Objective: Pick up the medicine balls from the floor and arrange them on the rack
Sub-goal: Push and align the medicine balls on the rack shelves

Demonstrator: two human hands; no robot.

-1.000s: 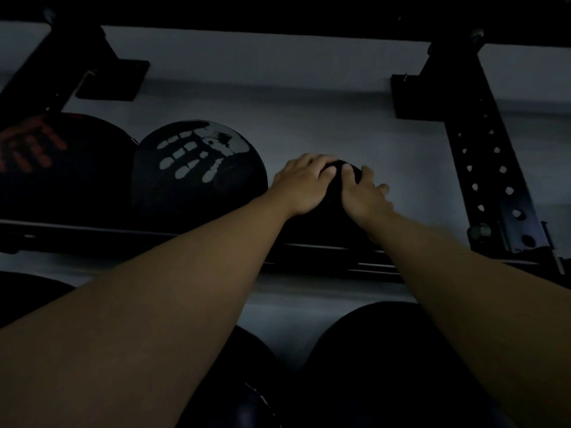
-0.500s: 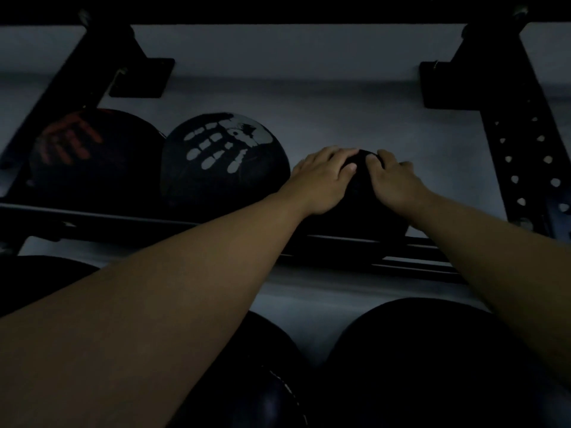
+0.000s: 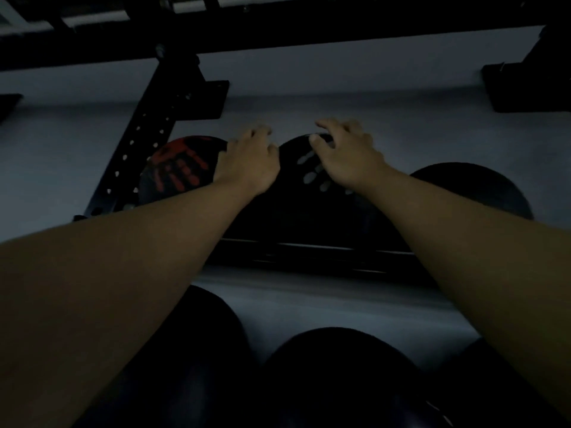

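Note:
Three medicine balls sit in a row on the black rack's rail. A ball with a red handprint is at the left, a ball with a white handprint in the middle, and a plain black ball at the right. My left hand is at the upper left of the white-print ball, over the gap to the red-print ball. My right hand lies over the top of the same ball. The fingers of both hands are loosely curled and apart. Neither hand clasps anything.
A perforated black upright slants up at the left of the row, with a black foot plate at the far right and a crossbar overhead. Larger dark balls sit on the lower level beneath my forearms. Grey floor lies behind the rack.
Both hands have let go of the plain black ball, which stays on the rail, and moved left onto the white-print ball. The view has swung left.

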